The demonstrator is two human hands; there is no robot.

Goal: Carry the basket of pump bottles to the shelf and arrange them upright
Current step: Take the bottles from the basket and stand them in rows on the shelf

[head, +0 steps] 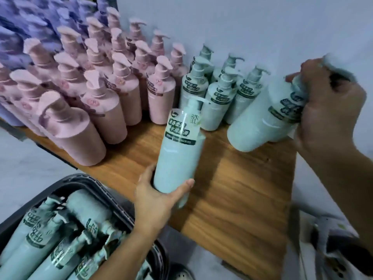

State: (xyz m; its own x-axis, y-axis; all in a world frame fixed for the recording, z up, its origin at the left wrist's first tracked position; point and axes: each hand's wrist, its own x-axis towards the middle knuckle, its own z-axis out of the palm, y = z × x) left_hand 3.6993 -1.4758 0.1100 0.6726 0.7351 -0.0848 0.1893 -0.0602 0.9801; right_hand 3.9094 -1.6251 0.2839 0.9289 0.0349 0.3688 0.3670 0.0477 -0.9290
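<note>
Starting at the far left, blurred purple bottles [18, 37] give way to a dense block of pink bottles [96, 98], all upright on the wooden shelf [232, 188]. They are matte cylinders with rounded shoulders and flat, leaf-shaped pump heads.

Below them the dark plastic basket [84, 178] sits off the shelf's front edge. It holds several mint bottles [66, 239] lying on their sides, so the carrying looks done and the arranging is well under way.

The left grip [155, 203] has its thumb and fingers wrapped round the base of one mint bottle [179, 150], held tilted above the bare wood with its pump pointing toward the rows. Behind it a small cluster of standing mint bottles [220, 98] touches the pink block's right side. Each has a smooth pale body with a dark green printed label near the shoulder.

Further right, the right grip [327, 110] is curled round the neck and pump of a second mint bottle [262, 122]. This one leans, with its base at the shelf beside the cluster; whether it rests on the wood I cannot tell.

Next, I judge, each bottle needs tipping upright and setting flush beside the mint group. The tall, narrow bodies could topple neighbours if nudged, and the grained wood looks slick.
</note>
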